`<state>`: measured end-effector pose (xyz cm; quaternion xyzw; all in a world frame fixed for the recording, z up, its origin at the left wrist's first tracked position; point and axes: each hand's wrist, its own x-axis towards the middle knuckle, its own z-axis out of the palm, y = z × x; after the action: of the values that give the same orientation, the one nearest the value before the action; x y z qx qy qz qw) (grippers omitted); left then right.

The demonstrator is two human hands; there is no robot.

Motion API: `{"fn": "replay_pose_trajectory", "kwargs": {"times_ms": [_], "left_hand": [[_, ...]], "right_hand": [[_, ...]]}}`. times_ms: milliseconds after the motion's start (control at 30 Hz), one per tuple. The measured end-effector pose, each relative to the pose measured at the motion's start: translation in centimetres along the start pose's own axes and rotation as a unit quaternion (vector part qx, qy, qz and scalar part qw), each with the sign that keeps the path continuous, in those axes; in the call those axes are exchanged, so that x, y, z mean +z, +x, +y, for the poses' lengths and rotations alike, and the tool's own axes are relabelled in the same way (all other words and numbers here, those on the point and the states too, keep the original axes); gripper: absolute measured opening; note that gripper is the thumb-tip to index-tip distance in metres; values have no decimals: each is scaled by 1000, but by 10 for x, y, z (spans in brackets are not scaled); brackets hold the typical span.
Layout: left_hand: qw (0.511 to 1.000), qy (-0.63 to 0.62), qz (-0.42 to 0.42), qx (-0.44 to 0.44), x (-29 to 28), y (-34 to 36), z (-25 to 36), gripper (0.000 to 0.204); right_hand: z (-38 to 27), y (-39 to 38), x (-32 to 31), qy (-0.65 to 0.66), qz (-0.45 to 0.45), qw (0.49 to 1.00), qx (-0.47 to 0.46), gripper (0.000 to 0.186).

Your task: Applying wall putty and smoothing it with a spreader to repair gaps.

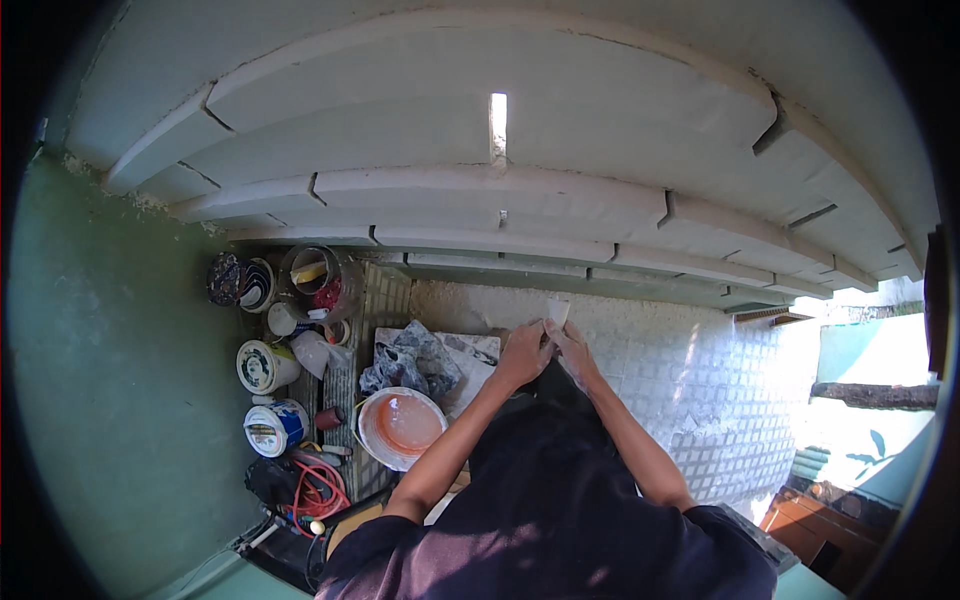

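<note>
My left hand (525, 350) and my right hand (572, 352) meet in front of my body, both closed around a small pale, flattish object (559, 309) whose top edge sticks up above my fingers; what it is exactly is too small to tell. Below and to the left of my hands, crumpled dark grey plastic (408, 360) lies on a pale board (470, 350). A white bucket (370, 422) with orange-tinted cloudy liquid inside stands near my left forearm.
Paint pails (262, 365), a clear container (335, 280), a red hose (325, 485) and a dark bag (270, 480) line the green wall (130, 380). Pale stepped boards (420, 185) span the upper view. A tiled floor (700, 400) extends rightward toward sunlit brown furniture (820, 520).
</note>
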<state>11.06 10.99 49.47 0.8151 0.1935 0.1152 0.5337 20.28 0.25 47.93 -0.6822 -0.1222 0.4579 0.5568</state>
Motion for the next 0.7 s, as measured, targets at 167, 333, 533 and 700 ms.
{"fn": "replay_pose_trajectory", "kwargs": {"times_ms": [167, 333, 533, 700], "left_hand": [[974, -197, -76, -80, -12, -7, -6, 28], [951, -220, -190, -108, -27, -21, -5, 38], [986, -122, -53, -101, -18, -41, -35, 40], [988, -104, -23, -114, -11, -50, -42, 35]], "right_hand": [[-25, -13, -7, -172, 26, 979, -105, 42], [-39, -4, -24, -267, 82, 932, -229, 29], [-166, 27, -50, -330, 240, 741, -533, 32], [-259, 56, -74, -385, 305, 589, -642, 19]]}}
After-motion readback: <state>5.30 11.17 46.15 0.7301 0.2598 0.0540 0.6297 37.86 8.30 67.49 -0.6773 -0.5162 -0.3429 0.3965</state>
